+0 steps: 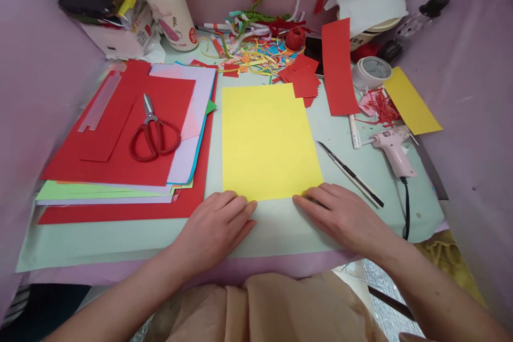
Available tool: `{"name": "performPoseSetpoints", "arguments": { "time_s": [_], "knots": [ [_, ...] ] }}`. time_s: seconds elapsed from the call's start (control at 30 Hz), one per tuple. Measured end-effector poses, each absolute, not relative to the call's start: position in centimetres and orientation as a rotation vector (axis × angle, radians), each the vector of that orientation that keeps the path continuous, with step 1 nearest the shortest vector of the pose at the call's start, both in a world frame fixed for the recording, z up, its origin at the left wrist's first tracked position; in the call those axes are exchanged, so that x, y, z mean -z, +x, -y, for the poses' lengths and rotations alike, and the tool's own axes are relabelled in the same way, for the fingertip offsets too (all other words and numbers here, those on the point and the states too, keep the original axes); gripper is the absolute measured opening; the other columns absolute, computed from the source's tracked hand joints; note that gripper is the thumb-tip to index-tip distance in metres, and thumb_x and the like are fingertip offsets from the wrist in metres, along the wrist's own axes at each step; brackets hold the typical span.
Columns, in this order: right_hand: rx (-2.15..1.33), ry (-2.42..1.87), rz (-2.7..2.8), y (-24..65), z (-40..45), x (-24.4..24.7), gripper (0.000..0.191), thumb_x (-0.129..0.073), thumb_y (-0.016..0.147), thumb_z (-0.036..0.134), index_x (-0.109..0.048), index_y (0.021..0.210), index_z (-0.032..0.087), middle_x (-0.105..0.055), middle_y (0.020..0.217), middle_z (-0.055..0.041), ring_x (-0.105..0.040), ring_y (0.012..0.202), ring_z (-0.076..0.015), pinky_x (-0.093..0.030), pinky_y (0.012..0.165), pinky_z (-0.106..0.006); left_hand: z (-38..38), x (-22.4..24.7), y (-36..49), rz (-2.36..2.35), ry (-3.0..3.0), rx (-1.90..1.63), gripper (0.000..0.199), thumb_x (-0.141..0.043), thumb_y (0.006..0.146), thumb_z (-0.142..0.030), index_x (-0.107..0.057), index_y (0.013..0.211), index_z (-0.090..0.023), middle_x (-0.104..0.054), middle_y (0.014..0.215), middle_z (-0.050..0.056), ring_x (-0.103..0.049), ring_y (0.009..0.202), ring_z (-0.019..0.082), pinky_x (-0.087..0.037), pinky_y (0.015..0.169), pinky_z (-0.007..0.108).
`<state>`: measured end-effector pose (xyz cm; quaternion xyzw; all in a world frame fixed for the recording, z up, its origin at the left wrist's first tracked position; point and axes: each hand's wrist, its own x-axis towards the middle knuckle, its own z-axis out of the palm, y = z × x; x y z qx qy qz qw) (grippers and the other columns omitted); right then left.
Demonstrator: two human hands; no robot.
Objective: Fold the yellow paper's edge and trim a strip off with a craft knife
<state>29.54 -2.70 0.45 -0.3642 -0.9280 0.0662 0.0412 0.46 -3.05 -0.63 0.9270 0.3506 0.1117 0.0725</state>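
A yellow sheet of paper (pixel 268 141) lies flat on the table in front of me. At its near left corner rests my left hand (pixel 220 222), fingers together over the bottom edge. My right hand (pixel 340 214) touches the near right corner in the same way, thumb and fingertips at the edge. Both hands seem to pinch the paper's near edge. Just right of the sheet lies a craft knife (pixel 350 173). Red-handled scissors (pixel 154 133) sit on a stack of red paper (pixel 176 93) to the left.
A pink glue gun (pixel 395 149) with a black cord is at the right, near a yellow piece (pixel 414 101) and a red strip (pixel 340 67). Behind are paper scraps (pixel 260 56), red squares (pixel 305 77), a roll of tape (pixel 372 71) and a white bottle (pixel 168 10).
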Motion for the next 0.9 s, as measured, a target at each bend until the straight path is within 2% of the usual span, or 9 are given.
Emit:
{"name": "performPoseSetpoints", "arguments": {
  "time_s": [0.47, 0.67, 0.9],
  "knots": [
    [-0.148, -1.299, 2.735, 34.2, 4.1, 0.0, 0.025, -0.049, 0.097, 0.015, -0.058, 0.120, 0.016, -0.064, 0.100, -0.0094, -0.054, 0.084, -0.0196, -0.042, 0.075, -0.034, 3.9, 0.3, -3.3, -1.179, 2.772, -0.442, 0.019, -0.055, 0.096, -0.018, -0.062, 0.113, -0.017, -0.068, 0.098, 0.006, -0.059, 0.091, 0.022, -0.049, 0.080, 0.037],
    [-0.140, -1.346, 2.658, 34.7, 4.5, 0.2, 0.024, -0.048, 0.097, 0.016, -0.060, 0.118, 0.018, -0.064, 0.101, -0.0093, -0.056, 0.086, -0.0198, -0.044, 0.075, -0.034, 4.2, 0.2, -3.6, -1.211, 2.823, -0.476, 0.018, -0.057, 0.095, -0.021, -0.061, 0.113, -0.017, -0.068, 0.098, 0.006, -0.059, 0.090, 0.022, -0.049, 0.083, 0.039],
    [-0.159, -1.327, 2.549, 34.4, 4.9, 0.2, 0.018, -0.050, 0.095, 0.017, -0.060, 0.111, 0.018, -0.063, 0.101, -0.0098, -0.056, 0.086, -0.0206, -0.046, 0.077, -0.036, 4.7, -0.7, -3.4, -1.285, 2.801, -0.504, 0.006, -0.056, 0.094, -0.017, -0.059, 0.099, -0.017, -0.064, 0.095, 0.007, -0.058, 0.088, 0.023, -0.048, 0.082, 0.041]
  ]
}}
